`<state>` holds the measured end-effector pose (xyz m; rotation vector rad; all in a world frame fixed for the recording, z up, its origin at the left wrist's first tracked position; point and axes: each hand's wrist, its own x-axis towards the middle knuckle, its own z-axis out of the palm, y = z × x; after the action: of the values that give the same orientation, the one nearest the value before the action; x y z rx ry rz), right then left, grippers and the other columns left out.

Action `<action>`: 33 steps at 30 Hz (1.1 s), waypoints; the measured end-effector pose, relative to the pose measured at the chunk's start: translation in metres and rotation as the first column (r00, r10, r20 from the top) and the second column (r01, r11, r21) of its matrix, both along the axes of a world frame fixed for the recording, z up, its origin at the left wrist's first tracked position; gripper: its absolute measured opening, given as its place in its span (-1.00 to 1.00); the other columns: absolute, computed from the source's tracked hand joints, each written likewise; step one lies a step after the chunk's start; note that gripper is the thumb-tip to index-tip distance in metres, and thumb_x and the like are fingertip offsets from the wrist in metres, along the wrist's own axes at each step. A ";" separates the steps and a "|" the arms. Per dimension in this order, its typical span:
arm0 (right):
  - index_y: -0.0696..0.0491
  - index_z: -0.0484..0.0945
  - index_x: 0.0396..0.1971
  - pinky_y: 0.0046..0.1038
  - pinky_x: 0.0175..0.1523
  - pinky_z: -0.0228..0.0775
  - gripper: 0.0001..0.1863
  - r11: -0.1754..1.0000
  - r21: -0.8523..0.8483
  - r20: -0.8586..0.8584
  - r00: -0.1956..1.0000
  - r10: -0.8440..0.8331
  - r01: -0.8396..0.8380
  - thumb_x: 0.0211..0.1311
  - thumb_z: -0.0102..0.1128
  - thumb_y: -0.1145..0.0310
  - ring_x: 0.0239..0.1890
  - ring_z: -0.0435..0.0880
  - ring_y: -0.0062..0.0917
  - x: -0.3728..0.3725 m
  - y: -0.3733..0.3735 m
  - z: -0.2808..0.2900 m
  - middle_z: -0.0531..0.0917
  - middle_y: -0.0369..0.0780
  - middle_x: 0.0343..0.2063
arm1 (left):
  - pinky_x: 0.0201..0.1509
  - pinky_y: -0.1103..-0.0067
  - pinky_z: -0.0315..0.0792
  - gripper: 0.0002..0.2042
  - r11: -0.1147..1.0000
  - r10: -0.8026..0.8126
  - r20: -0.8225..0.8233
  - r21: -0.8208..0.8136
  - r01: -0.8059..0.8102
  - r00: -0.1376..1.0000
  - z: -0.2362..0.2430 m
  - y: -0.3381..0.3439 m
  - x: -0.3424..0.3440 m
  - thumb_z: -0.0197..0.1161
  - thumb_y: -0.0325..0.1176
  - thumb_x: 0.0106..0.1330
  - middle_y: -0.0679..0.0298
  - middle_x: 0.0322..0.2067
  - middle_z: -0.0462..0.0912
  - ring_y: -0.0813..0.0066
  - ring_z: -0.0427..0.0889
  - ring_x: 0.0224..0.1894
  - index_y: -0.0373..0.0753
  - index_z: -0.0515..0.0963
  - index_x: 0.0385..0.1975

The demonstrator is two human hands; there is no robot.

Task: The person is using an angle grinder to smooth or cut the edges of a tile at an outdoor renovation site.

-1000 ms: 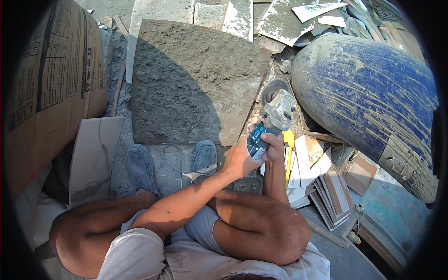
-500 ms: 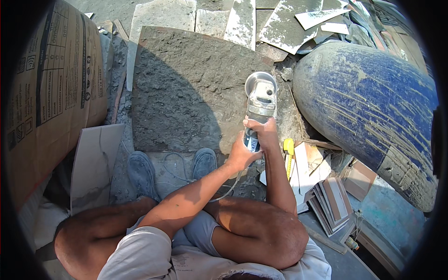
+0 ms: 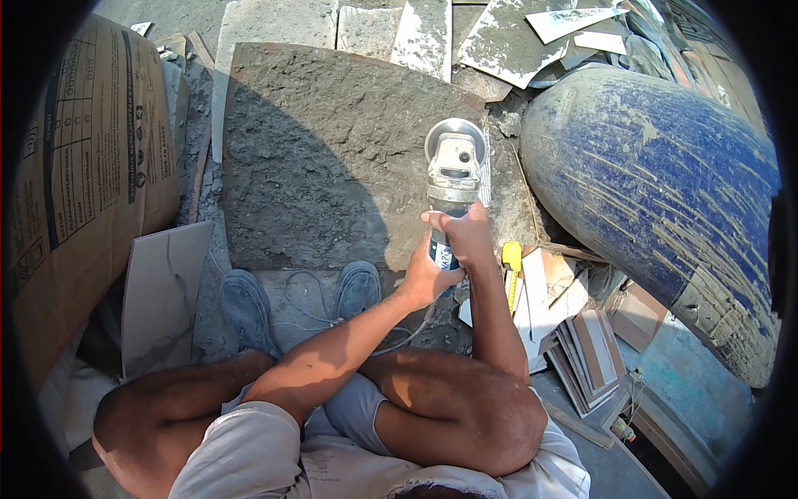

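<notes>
An angle grinder (image 3: 455, 169) with a silver head and a round metal disc or guard at its far end is held between both my hands. My left hand (image 3: 427, 273) wraps the rear of its body from the left. Higher up, my right hand (image 3: 468, 236) closes round the body just behind the head. Under the grinder's head lies the right side of a large slab (image 3: 332, 150) with a rough grey-brown surface, partly in shadow; whether the disc touches it I cannot tell. A pale cord (image 3: 416, 331) trails from the grinder's rear past my left forearm.
A blue, cement-smeared barrel (image 3: 648, 183) lies at the right. A large brown printed package (image 3: 91, 158) and a leaning tile (image 3: 165, 299) stand at the left. Near my right forearm are a yellow tape measure (image 3: 511, 258) and stacked tile strips (image 3: 578, 366). Broken tiles (image 3: 507, 41) lie beyond the slab.
The whole view has shifted slightly. The grinder and both hands sit a little farther left and away from me, with the grinder pointing straighter ahead. Both hands keep their hold.
</notes>
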<state>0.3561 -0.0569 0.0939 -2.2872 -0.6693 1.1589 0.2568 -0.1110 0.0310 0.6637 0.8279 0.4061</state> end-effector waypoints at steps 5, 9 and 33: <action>0.17 0.58 -0.19 -0.48 -0.19 0.46 -0.58 0.992 0.114 -0.005 0.999 -0.047 0.047 -0.11 0.49 0.45 -0.33 0.61 -0.58 0.009 -0.008 -0.014 0.68 -0.24 -0.32 | 0.05 0.48 0.45 -0.29 0.998 0.001 0.072 -0.056 0.004 0.997 0.003 0.008 0.007 0.49 -0.46 -0.11 0.26 -0.10 0.59 0.49 0.58 -0.06 -0.27 0.33 0.13; 0.16 0.58 -0.21 -0.49 -0.23 0.46 -0.59 0.993 0.065 -0.005 0.996 -0.095 0.095 -0.14 0.48 0.46 -0.40 0.60 -0.60 0.021 -0.010 -0.010 0.68 -0.26 -0.38 | 0.05 0.48 0.45 -0.28 0.994 0.003 0.153 -0.105 0.013 0.988 0.005 0.009 0.014 0.48 -0.46 -0.12 0.27 -0.10 0.58 0.48 0.58 -0.05 -0.26 0.32 0.14; 0.19 0.49 -0.04 -0.46 -0.11 0.48 -0.41 0.999 -0.002 0.011 0.999 -0.037 0.037 -0.15 0.52 0.45 -0.26 0.62 -0.54 0.011 -0.001 -0.002 0.68 -0.21 -0.24 | 0.02 0.49 0.48 -0.27 0.992 -0.110 0.086 -0.057 0.115 0.990 0.008 0.013 0.005 0.44 -0.51 -0.08 0.27 -0.08 0.58 0.48 0.59 -0.05 -0.27 0.29 0.18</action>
<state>0.3675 -0.0581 0.0920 -2.2992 -0.6280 1.1316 0.2622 -0.0981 0.0388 0.6290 0.7183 0.3029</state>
